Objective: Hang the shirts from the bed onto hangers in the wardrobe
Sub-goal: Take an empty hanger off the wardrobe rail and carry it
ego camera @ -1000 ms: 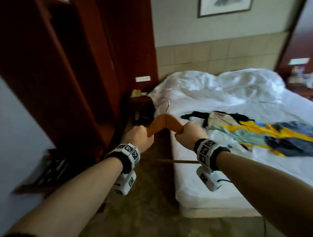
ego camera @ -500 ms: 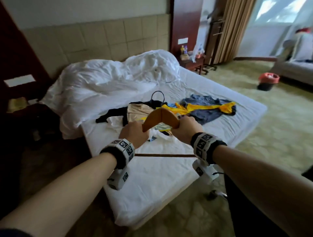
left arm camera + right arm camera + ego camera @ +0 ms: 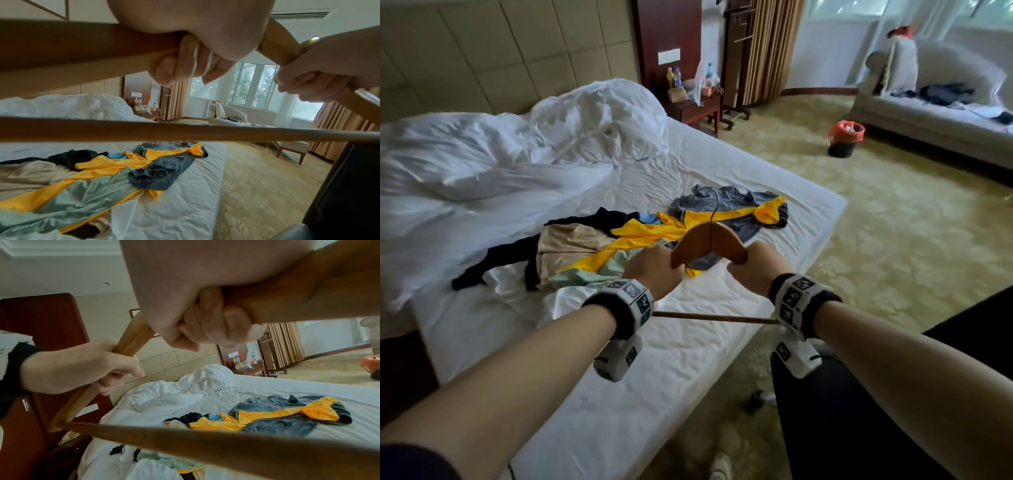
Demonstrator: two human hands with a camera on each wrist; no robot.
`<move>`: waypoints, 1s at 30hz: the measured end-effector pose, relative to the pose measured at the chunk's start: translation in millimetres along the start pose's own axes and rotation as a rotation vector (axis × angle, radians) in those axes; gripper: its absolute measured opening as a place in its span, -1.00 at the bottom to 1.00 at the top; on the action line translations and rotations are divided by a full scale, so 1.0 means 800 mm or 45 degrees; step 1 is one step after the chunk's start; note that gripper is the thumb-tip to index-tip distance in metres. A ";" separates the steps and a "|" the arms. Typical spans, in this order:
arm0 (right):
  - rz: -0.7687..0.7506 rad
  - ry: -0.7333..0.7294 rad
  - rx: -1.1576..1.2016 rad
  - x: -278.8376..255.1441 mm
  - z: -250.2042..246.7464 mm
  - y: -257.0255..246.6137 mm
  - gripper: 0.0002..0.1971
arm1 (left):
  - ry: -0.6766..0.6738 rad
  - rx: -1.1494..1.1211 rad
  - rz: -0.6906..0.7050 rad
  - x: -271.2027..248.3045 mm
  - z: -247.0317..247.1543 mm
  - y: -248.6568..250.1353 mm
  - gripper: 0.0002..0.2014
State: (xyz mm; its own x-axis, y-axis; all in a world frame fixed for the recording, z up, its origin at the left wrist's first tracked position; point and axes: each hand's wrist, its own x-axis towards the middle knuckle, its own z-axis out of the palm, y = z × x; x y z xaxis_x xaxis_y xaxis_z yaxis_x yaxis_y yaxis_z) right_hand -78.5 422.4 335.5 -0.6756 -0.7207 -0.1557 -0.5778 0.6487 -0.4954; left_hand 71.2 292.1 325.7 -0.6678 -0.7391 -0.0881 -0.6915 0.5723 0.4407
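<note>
I hold a wooden hanger [image 3: 709, 244] with a metal hook over the near edge of the bed [image 3: 739, 178]. My left hand [image 3: 654, 270] grips its left arm and my right hand [image 3: 755, 269] grips its right arm; its bottom bar [image 3: 715, 318] runs between my wrists. The wrist views show fingers [image 3: 185, 65] and fingers [image 3: 216, 331] wrapped round the wood. A heap of shirts [image 3: 619, 246] lies on the sheet just beyond the hanger: yellow [image 3: 115, 164], grey-blue [image 3: 736, 202], pale green [image 3: 82, 190], beige and black pieces.
A rumpled white duvet [image 3: 524, 154] covers the bed's head end. A nightstand with bottles [image 3: 693, 99] stands beyond it. On the carpet sit an orange-lined bin [image 3: 845, 138] and a sofa [image 3: 935, 113]. A dark wardrobe panel [image 3: 45, 331] is at left.
The view has swung right from the wardrobe side to face the bed and the room. Both hands keep hold of the hanger, which now hangs over the shirt heap.
</note>
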 end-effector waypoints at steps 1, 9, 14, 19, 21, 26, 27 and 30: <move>-0.010 0.002 0.016 0.018 -0.005 0.008 -0.65 | -0.008 -0.002 0.004 0.016 0.002 0.009 -0.62; -0.021 -0.070 0.060 0.135 -0.002 0.038 -0.62 | -0.058 0.056 -0.024 0.130 0.023 0.021 -0.65; -0.015 -0.123 0.043 0.219 0.007 0.037 -0.59 | -0.084 0.119 -0.025 0.212 0.038 0.008 -0.61; 0.101 -0.338 0.189 0.317 0.012 0.033 -0.59 | -0.118 0.127 -0.016 0.308 0.047 -0.008 -0.61; 0.136 -0.520 0.336 0.352 0.018 0.030 -0.67 | -0.134 0.117 -0.030 0.338 0.052 -0.021 -0.63; 0.153 -0.747 0.655 0.414 0.054 -0.002 -0.65 | -0.240 0.167 -0.029 0.382 0.078 -0.059 -0.78; 0.200 -0.778 0.732 0.427 0.066 -0.010 -0.64 | -0.264 0.211 -0.007 0.391 0.084 -0.067 -0.82; 0.344 -0.915 0.907 0.462 0.105 -0.023 -0.44 | -0.358 0.246 0.025 0.419 0.106 -0.106 -0.83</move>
State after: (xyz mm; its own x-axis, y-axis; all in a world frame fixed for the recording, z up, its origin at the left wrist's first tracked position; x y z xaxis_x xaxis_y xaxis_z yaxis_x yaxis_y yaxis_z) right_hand -278.8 123.2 215.2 -0.1758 -0.7004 -0.6917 0.1128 0.6837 -0.7210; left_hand -117.1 26.0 183.1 -0.7127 -0.6159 -0.3357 -0.6992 0.6621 0.2697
